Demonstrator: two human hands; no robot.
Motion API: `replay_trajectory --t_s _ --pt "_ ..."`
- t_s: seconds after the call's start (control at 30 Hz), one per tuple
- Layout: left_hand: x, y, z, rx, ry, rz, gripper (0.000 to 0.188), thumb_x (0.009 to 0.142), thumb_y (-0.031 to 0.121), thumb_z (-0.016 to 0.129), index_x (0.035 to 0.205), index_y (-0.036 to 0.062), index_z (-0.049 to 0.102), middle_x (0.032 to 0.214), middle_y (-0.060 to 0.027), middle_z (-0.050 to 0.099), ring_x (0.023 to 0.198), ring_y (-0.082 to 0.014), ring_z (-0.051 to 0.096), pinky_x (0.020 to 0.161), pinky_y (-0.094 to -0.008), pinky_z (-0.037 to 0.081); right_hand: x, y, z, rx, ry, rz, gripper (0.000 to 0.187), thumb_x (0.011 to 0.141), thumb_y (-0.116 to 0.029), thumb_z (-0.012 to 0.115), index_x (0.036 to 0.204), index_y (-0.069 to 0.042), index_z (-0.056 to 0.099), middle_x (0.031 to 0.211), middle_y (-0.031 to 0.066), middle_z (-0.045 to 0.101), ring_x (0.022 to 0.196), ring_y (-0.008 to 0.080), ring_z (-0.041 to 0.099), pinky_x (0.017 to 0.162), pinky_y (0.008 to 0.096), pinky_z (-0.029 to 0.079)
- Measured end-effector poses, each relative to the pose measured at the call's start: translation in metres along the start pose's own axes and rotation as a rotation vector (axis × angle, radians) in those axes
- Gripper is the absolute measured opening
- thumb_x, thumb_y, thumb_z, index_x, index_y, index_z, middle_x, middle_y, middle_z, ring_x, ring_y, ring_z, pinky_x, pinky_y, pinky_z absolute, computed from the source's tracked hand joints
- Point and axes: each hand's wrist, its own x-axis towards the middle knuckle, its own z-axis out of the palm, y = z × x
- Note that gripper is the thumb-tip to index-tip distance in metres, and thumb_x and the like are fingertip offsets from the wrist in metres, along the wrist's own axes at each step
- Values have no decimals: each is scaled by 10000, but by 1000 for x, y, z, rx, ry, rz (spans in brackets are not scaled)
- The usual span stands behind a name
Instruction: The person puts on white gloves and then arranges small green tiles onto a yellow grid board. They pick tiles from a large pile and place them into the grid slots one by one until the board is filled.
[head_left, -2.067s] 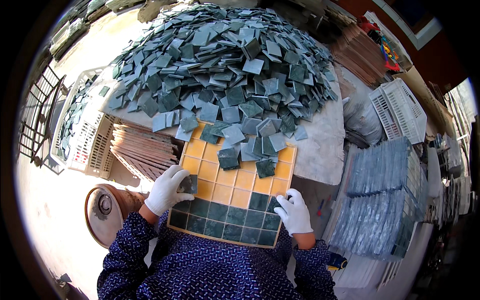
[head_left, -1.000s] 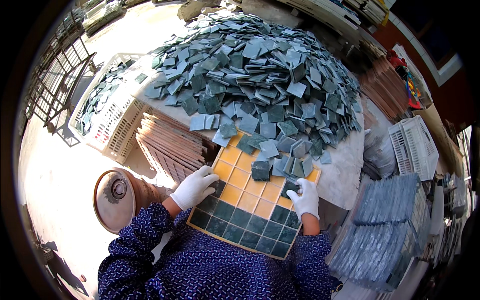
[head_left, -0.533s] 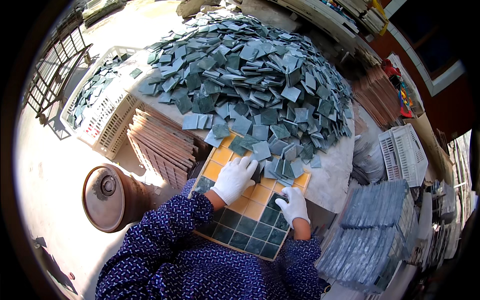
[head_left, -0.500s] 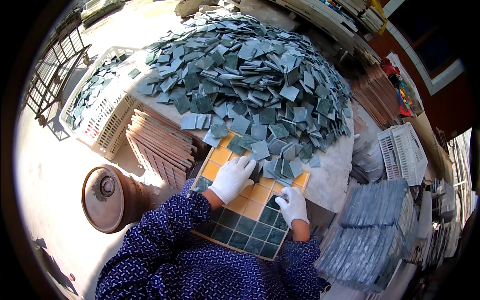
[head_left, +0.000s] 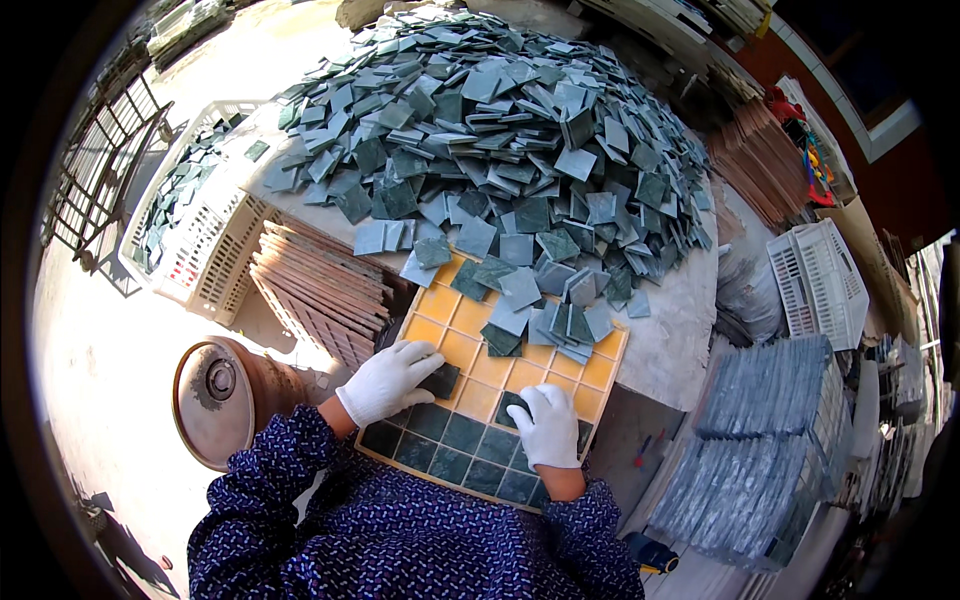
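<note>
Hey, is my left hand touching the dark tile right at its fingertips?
Touching. The head view shows the left hand's gloved fingers lapping over the left side of the dark tile, no gap between them.

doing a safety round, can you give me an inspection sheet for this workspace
Surface: pale table, largely under a heap of tiles
Job's things: yellow grid tray, its nearest rows holding green tiles
Clutter: loose tiles lying over the tray's far end
Hands: both gloved; left hand grips one tile, right hand touches another tile
Cables: nothing seen
Surroundings: barrel and tile crate to the left, wrapped stacks and white crates to the right
</note>
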Motion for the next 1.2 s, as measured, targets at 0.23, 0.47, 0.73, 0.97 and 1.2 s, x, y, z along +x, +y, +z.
replay_trajectory --t_s 0.23,0.47,0.73,0.97,1.2 --pt "5 22 20 -9 -115 15 481 767 247 718 1162 30 552 1132 -124 511 1064 -310 532 895 -379 459 -13 -10 0 140 -138 59 416 773 -234 724 1135 -86 583 1100 147 575 979 359 553 849 421 477" --pt "8 28 5 161 -71 -121 454 737 261 732 1110 59 568 1046 -101 518 973 -297 540 836 -377 464 72 8 -21 -198 105 -162 529 677 -272 797 1117 -67 586 1255 143 507 1091 345 504 918 423 442" --pt "47 44 9 124 168 -221 671 712 377 749 1226 31 491 998 -138 565 945 -315 550 829 -398 460 75 -8 -9 -266 11 -76 420 708 -321 764 999 -97 559 1021 88 580 941 294 580 767 413 485" --pt "92 42 40 64 249 -252 765 710 299 759 1322 1 410 1059 -170 551 991 -341 544 842 -419 456 49 -11 10 -286 158 60 386 787 -301 707 1077 -104 547 914 96 620 866 304 622 718 426 505" --pt "43 8 -4 8 264 -185 685 711 216 734 1308 22 459 1085 -163 603 1026 -349 543 882 -408 463 62 -34 31 -244 178 118 694 655 -449 807 1132 -67 477 1017 145 587 936 334 582 777 422 487"
